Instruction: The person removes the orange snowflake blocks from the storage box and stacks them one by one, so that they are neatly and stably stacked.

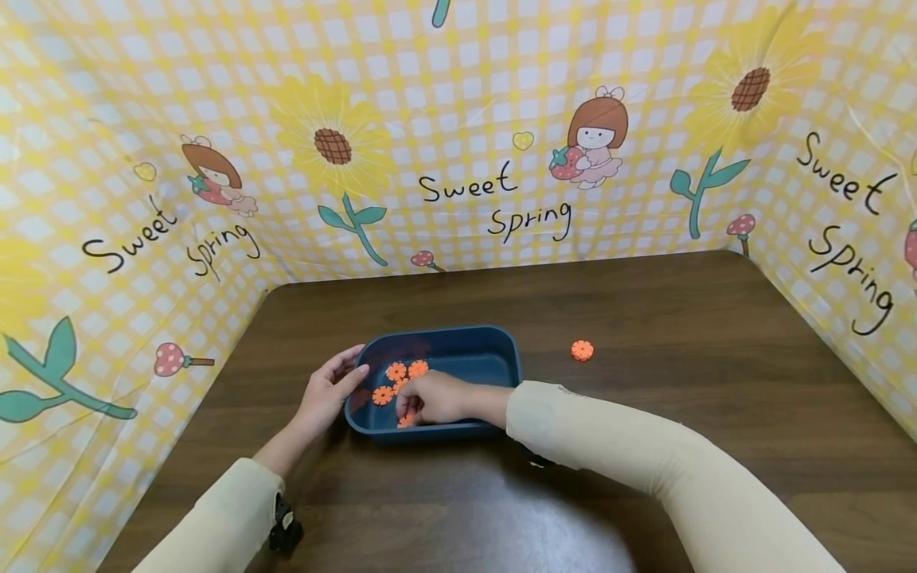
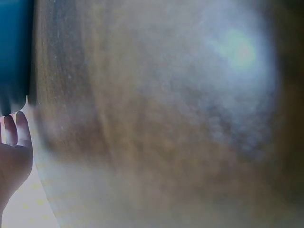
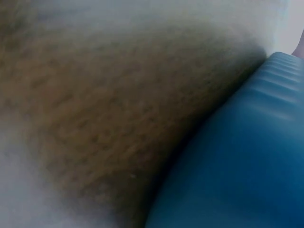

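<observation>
A dark blue rectangular tub (image 1: 494,370) stands on the table, with several orange notched plastic discs (image 1: 383,395) lying inside toward its left end. My left hand (image 1: 325,394) holds the tub's left end, thumb at the rim and fingers along the outside. In the left wrist view the fingers of the left hand (image 2: 14,147) touch the tub (image 2: 14,52). My right hand (image 1: 437,396) reaches down into the tub, fingers bent among the discs. Whether a disc is between its fingertips is hidden. The right wrist view shows the tub's outer wall (image 3: 242,161).
One more orange disc (image 1: 583,350), perhaps with another beneath it, lies on the brown wooden table (image 1: 645,318) right of the tub. A yellow checked cloth (image 1: 458,119) with printed flowers surrounds the table at the back and sides.
</observation>
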### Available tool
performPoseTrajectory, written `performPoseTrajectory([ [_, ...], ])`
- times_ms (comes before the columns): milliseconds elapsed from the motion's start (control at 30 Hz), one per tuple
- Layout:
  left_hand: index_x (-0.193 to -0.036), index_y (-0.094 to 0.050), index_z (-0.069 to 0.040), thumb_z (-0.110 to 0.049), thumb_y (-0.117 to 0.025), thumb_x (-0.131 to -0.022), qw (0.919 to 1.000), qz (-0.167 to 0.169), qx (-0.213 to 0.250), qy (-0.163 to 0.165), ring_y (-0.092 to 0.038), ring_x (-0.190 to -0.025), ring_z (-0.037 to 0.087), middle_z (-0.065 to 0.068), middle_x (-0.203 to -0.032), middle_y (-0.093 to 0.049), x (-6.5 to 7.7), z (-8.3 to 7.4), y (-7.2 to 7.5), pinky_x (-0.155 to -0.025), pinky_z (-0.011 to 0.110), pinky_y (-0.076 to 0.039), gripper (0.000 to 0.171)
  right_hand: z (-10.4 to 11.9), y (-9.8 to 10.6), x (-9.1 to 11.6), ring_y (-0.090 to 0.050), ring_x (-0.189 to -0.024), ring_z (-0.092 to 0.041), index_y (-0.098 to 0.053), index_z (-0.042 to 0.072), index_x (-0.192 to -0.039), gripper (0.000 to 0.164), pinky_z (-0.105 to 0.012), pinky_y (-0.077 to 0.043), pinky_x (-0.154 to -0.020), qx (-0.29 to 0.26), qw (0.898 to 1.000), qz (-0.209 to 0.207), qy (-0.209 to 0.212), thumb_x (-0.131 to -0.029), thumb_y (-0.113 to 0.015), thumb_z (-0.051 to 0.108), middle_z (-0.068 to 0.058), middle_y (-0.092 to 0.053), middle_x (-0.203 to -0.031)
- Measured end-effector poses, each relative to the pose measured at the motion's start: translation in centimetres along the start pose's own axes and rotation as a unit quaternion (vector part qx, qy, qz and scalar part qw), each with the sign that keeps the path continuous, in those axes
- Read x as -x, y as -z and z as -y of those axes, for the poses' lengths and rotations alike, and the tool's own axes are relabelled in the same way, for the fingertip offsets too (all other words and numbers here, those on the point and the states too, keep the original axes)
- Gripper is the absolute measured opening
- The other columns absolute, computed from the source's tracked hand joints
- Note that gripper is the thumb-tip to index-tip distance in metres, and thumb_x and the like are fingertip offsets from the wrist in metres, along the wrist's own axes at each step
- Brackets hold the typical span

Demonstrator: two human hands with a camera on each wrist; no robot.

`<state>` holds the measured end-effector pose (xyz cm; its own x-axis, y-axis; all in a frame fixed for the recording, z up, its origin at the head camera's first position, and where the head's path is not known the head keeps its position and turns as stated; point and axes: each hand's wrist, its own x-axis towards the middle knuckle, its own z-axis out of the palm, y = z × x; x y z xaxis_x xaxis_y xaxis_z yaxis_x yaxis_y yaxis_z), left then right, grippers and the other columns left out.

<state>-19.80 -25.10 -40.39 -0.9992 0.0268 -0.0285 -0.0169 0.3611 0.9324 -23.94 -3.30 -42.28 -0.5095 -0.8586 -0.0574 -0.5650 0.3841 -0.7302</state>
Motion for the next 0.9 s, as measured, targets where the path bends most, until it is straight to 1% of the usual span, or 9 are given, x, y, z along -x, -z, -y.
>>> performPoseTrajectory([
  [67, -0.145, -0.042, -0.002, -0.028, -0.061, -0.098, 1.0000, 0.001, 0.001, 0.000, -0.047, -0.117, 0.026, 0.026, -0.137, -0.048, 0.0, 0.0, 0.0, -0.083, 0.017, -0.044, 0.058, -0.1, 0.1, 0.0, -0.057, -0.076, -0.006, -0.068, 0.012, -0.096, 0.013, -0.018, -0.048, -0.071, -0.029, 0.999, -0.005, -0.017, -0.090, -0.066, 0.000, 0.002, -0.064, -0.086],
  [167, -0.145, -0.043, -0.003, -0.025, -0.061, -0.098, 1.0000, 0.000, 0.004, 0.004, -0.046, -0.119, 0.028, 0.025, -0.137, -0.048, -0.2, 0.1, 0.0, -0.082, 0.016, -0.044, 0.055, -0.1, 0.6, 0.2, -0.060, -0.072, -0.010, -0.068, 0.011, -0.096, 0.008, -0.024, -0.052, -0.066, -0.081, 0.996, -0.011, -0.042, -0.093, -0.065, 0.003, -0.001, -0.065, -0.082],
  [300, -0.146, -0.044, -0.006, -0.022, -0.060, -0.099, 0.9999, -0.003, 0.005, 0.015, -0.045, -0.121, 0.028, 0.022, -0.139, -0.048, -0.9, 1.4, 0.2, -0.082, 0.015, -0.044, 0.052, -0.1, 1.4, 0.7, -0.064, -0.071, -0.016, -0.066, 0.008, -0.099, 0.006, -0.031, -0.054, -0.060, -0.152, 0.986, -0.026, -0.069, -0.094, -0.063, 0.005, -0.004, -0.066, -0.080],
  [433, -0.147, -0.043, -0.009, -0.024, -0.059, -0.099, 0.9998, -0.008, -0.004, 0.016, -0.044, -0.122, 0.026, 0.019, -0.139, -0.048, -1.6, 2.8, 0.4, -0.083, 0.014, -0.043, 0.053, 0.0, 2.6, 1.4, -0.067, -0.075, -0.023, -0.062, 0.005, -0.112, 0.018, -0.033, -0.054, -0.061, -0.212, 0.973, -0.046, -0.079, -0.095, -0.061, 0.003, -0.009, -0.068, -0.084],
  [567, -0.147, -0.044, -0.011, -0.027, -0.059, -0.099, 0.9998, -0.014, -0.005, 0.010, -0.045, -0.121, 0.025, 0.018, -0.139, -0.049, -1.8, 3.3, 0.3, -0.084, 0.014, -0.043, 0.053, 0.2, 3.8, 2.2, -0.068, -0.082, -0.030, -0.061, 0.005, -0.127, 0.032, -0.038, -0.056, -0.066, -0.232, 0.968, -0.057, -0.074, -0.096, -0.059, 0.003, -0.014, -0.068, -0.090],
  [667, -0.146, -0.044, -0.012, -0.027, -0.060, -0.099, 0.9998, -0.017, -0.006, 0.009, -0.046, -0.119, 0.023, 0.017, -0.137, -0.050, -1.6, 3.1, 0.2, -0.084, 0.015, -0.044, 0.053, 0.2, 4.6, 2.9, -0.067, -0.085, -0.032, -0.062, 0.004, -0.129, 0.033, -0.043, -0.056, -0.072, -0.254, 0.963, -0.064, -0.069, -0.097, -0.058, 0.002, -0.020, -0.067, -0.095],
  [733, -0.146, -0.045, -0.011, -0.027, -0.060, -0.099, 0.9998, -0.016, -0.005, 0.010, -0.046, -0.118, 0.022, 0.018, -0.137, -0.050, -1.4, 2.8, 0.2, -0.083, 0.014, -0.044, 0.052, 0.0, 5.0, 3.4, -0.067, -0.086, -0.031, -0.062, 0.004, -0.129, 0.033, -0.044, -0.056, -0.073, -0.273, 0.957, -0.071, -0.067, -0.096, -0.058, 0.001, -0.024, -0.066, -0.100],
  [800, -0.146, -0.045, -0.010, -0.025, -0.060, -0.099, 0.9998, -0.014, -0.004, 0.012, -0.047, -0.117, 0.022, 0.019, -0.136, -0.051, -1.1, 2.3, 0.2, -0.083, 0.014, -0.044, 0.052, -0.2, 5.5, 3.9, -0.068, -0.088, -0.030, -0.062, 0.003, -0.129, 0.034, -0.042, -0.056, -0.073, -0.290, 0.952, -0.077, -0.066, -0.095, -0.058, -0.002, -0.024, -0.066, -0.103],
  [900, -0.145, -0.045, -0.006, -0.022, -0.059, -0.099, 0.9999, -0.011, -0.005, 0.011, -0.047, -0.117, 0.025, 0.022, -0.136, -0.050, -0.7, 1.3, 0.0, -0.082, 0.014, -0.044, 0.051, -0.4, 6.3, 4.6, -0.066, -0.093, -0.036, -0.062, 0.001, -0.129, 0.036, -0.040, -0.056, -0.072, -0.299, 0.948, -0.092, -0.067, -0.093, -0.062, -0.003, -0.019, -0.068, -0.103],
])
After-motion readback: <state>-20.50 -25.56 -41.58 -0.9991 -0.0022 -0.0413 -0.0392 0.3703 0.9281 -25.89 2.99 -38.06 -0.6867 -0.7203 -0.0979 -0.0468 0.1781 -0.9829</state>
